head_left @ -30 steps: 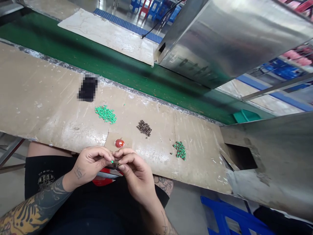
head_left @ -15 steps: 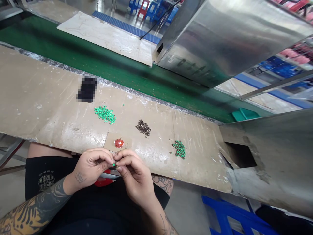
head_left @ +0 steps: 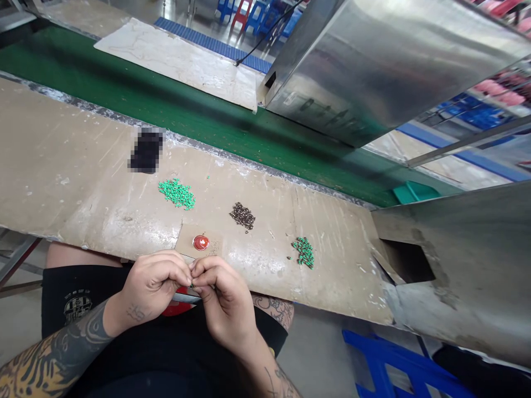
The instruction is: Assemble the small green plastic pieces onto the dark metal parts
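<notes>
Both of my hands have come closer together since the earlier view, and now the fingertips meet above my lap. My left hand [head_left: 151,287] and my right hand [head_left: 226,296] are both curled and closed, pinching together at the near edge of the board. The small green bead which showed between my fingers before is now hidden by them, so I cannot tell exactly how it sits or if it is still there.

Just under my hands is a narrow silver metal strip [head_left: 186,298], with a red piece [head_left: 176,309] below it on my black shorts [head_left: 83,293]. Just ahead of my fingers, a round red object [head_left: 201,242] lies on a small square of brown cardboard [head_left: 211,239]. The worn tan worktop [head_left: 83,177] holds a pile of bright green beads [head_left: 177,194], a pile of dark brown beads [head_left: 243,215], and a smaller green pile [head_left: 303,252]. Further left is a dark object [head_left: 146,150], too blurred to tell.

Beyond the worktop runs a green conveyor belt [head_left: 186,119] under a stainless steel hood [head_left: 373,72]. A blue plastic stool [head_left: 394,365] stands on the floor at lower right.
</notes>
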Motion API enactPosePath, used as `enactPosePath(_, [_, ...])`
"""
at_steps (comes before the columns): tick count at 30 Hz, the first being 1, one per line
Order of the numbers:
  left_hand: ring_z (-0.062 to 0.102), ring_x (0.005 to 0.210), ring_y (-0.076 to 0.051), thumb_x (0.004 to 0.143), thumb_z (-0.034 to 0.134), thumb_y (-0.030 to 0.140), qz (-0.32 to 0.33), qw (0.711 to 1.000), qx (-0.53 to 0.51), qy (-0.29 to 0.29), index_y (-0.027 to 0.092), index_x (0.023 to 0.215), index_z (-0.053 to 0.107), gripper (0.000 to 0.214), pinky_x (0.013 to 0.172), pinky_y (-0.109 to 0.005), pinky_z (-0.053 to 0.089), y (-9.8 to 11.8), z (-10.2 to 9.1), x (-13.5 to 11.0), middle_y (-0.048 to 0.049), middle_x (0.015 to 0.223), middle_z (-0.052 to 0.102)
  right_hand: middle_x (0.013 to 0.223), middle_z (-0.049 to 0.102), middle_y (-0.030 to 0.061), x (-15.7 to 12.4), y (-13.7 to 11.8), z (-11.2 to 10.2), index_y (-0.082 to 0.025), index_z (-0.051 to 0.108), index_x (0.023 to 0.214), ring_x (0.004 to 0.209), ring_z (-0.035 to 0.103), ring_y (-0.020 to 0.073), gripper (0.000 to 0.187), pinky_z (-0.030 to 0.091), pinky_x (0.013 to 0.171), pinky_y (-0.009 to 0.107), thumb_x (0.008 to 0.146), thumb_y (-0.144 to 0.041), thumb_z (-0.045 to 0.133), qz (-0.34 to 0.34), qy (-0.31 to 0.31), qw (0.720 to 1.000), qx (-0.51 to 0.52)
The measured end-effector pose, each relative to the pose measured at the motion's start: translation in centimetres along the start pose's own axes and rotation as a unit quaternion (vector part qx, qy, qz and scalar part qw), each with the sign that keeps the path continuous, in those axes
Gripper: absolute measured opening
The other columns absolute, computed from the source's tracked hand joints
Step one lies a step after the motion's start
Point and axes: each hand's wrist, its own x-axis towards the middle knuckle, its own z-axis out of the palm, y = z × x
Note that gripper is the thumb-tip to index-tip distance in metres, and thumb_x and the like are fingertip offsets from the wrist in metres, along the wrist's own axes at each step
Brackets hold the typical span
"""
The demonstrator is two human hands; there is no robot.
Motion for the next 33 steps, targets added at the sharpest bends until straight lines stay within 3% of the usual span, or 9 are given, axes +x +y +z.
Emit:
enactPosePath(7, [0.071,0.081,-0.017,0.091,0.057,0.000,0.045,0.996,0.057,-0.043,0.021,0.092,0.068,0.024,0.074,-0.031,0.060,-0.8,0.0,-0.2,-0.0033,0.084,0.075,0.099,0.066,0.0037,0.0,0.9,0.2,-0.024,0.062,0.092,0.094,0.068,0.0170,0.018,0.058,0.083,0.034,0.095,-0.007,0.056,0.008,-0.003,1.000,0.013])
enactPosePath(10, [0.073,0.089,-0.019,0.092,0.064,0.009,0.006,0.988,0.127,-0.090,0.023,0.108,0.068,0.021,0.081,-0.032,0.060,-1.6,-0.5,0.2,-0.0045,0.095,0.077,0.099,0.068,0.0050,-0.7,2.7,-2.4,-0.024,0.062,0.091,0.096,0.069,0.0194,0.009,0.059,0.084,0.036,0.095,-0.016,0.059,0.044,-0.005,0.999,0.003])
enactPosePath(12, [0.073,0.091,-0.021,0.092,0.068,0.018,-0.042,0.979,0.177,-0.089,0.023,0.112,0.068,0.021,0.084,-0.034,0.060,-2.2,-1.4,0.4,-0.0053,0.100,0.077,0.093,0.069,0.0057,-1.4,4.7,-5.4,-0.023,0.062,0.090,0.093,0.068,0.0208,0.008,0.058,0.082,0.036,0.096,-0.022,0.057,0.075,0.040,0.993,-0.084])
enactPosePath(13, [0.074,0.090,-0.022,0.091,0.069,0.021,-0.068,0.976,0.193,-0.075,0.023,0.111,0.069,0.020,0.085,-0.034,0.060,-2.6,-1.9,0.5,-0.0053,0.099,0.078,0.092,0.069,0.0064,-1.8,5.9,-7.0,-0.022,0.063,0.090,0.091,0.068,0.0214,0.009,0.057,0.081,0.037,0.095,-0.023,0.056,0.096,0.064,0.980,-0.164])
enactPosePath(15, [0.074,0.087,-0.022,0.090,0.071,0.027,-0.115,0.971,0.206,-0.039,0.022,0.107,0.070,0.018,0.085,-0.034,0.061,-3.2,-2.8,0.5,-0.0047,0.095,0.078,0.088,0.071,0.0060,-2.5,8.3,-10.2,-0.022,0.066,0.088,0.083,0.067,0.0218,0.013,0.056,0.076,0.036,0.093,-0.025,0.054,0.145,0.098,0.925,-0.338])
enactPosePath(18, [0.075,0.083,-0.022,0.088,0.071,0.032,-0.148,0.968,0.204,0.000,0.021,0.103,0.071,0.018,0.083,-0.034,0.062,-3.7,-3.4,0.3,-0.0043,0.089,0.079,0.093,0.071,0.0127,-2.6,11.1,-12.9,-0.018,0.069,0.092,0.090,0.064,0.0277,0.017,0.054,0.083,0.046,0.088,-0.024,0.053,0.167,0.155,0.884,-0.409])
enactPosePath(23, [0.076,0.082,-0.021,0.091,0.067,0.031,-0.140,0.972,0.189,-0.007,0.021,0.101,0.072,0.016,0.080,-0.032,0.063,-3.3,-2.6,0.1,-0.0047,0.089,0.079,0.103,0.072,0.0150,-0.3,12.5,-11.5,-0.016,0.073,0.103,0.097,0.064,0.0279,0.025,0.051,0.092,0.046,0.092,-0.025,0.052,0.165,0.147,0.879,-0.423])
enactPosePath(28, [0.074,0.082,-0.020,0.095,0.062,0.029,-0.152,0.967,0.193,-0.074,0.022,0.096,0.072,0.013,0.074,-0.029,0.061,-2.8,-2.2,-0.5,-0.0046,0.090,0.077,0.094,0.073,0.0132,2.5,12.4,-9.9,-0.016,0.075,0.093,0.091,0.067,0.0258,0.024,0.051,0.089,0.041,0.091,-0.020,0.052,0.182,0.115,0.888,-0.406])
enactPosePath(33, [0.073,0.080,-0.019,0.096,0.061,0.027,-0.168,0.967,0.171,-0.083,0.022,0.094,0.072,0.012,0.073,-0.027,0.058,-2.3,-1.7,-0.9,-0.0035,0.089,0.076,0.088,0.074,0.0108,3.0,11.1,-9.6,-0.018,0.070,0.088,0.085,0.068,0.0245,0.019,0.052,0.085,0.039,0.090,-0.020,0.052,0.195,0.110,0.911,-0.346])
